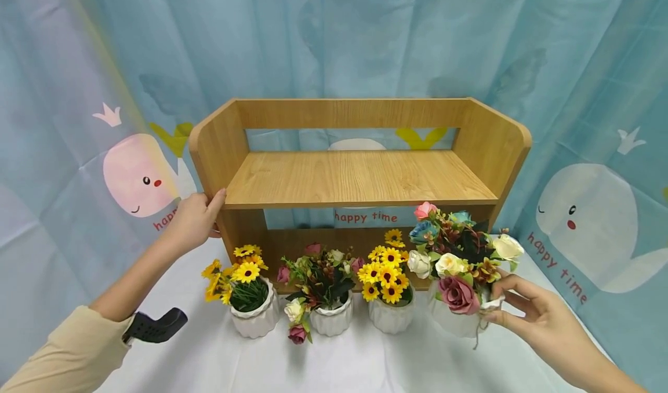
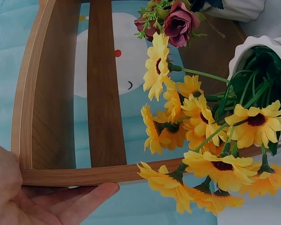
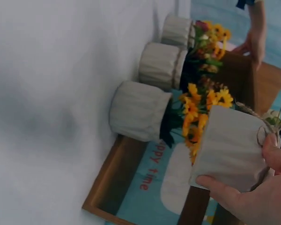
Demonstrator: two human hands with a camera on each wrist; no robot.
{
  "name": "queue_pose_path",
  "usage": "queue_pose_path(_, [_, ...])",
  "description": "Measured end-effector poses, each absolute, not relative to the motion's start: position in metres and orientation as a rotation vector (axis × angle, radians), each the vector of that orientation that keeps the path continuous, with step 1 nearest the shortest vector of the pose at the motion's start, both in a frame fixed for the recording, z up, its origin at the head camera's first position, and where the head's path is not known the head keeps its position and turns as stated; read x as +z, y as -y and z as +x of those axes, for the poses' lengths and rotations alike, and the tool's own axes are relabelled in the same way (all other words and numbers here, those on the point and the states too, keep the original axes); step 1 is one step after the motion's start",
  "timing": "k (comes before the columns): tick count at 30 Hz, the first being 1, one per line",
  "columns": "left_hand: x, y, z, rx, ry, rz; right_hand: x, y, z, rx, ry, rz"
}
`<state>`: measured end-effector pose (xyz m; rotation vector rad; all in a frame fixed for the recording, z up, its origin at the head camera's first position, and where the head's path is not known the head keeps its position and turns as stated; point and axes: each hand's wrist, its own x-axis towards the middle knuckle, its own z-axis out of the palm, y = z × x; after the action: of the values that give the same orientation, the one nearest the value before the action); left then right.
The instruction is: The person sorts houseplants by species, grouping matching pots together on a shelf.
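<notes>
My left hand (image 1: 190,225) grips the left side panel of a two-tier wooden shelf (image 1: 360,175), thumb at the front edge and fingers along the outer face. In the left wrist view that panel's edge (image 2: 84,176) lies against the fingers. My right hand (image 1: 540,317) holds a white pot (image 3: 232,145) by its upper part, near a twine bow. Roses (image 1: 459,294) in pink, cream and blue fill this pot and hide much of its rim in the head view. From the right wrist, the pot shows above the tabletop, before the shelf's right end.
Three more white pots stand in a row before the shelf: yellow sunflowers (image 1: 247,271) at left, small roses (image 1: 323,277) in the middle, sunflowers (image 1: 388,274) at right. A white cloth (image 1: 313,370) covers the table. A blue printed curtain (image 1: 355,39) hangs behind.
</notes>
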<state>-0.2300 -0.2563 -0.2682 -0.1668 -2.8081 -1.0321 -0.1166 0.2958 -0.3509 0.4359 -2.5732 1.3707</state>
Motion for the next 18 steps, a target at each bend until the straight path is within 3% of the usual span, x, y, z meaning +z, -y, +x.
queue_pose_path(9, [-0.267,0.258,-0.231,-1.015,2.807,-0.159,-0.334,-0.295,-0.113,1.565,2.421,0.685])
queue_pose_path(18, [-0.267,0.257,-0.231,-1.03,2.816,-0.176,-0.306,-0.282,-0.12,1.453,2.447,0.733])
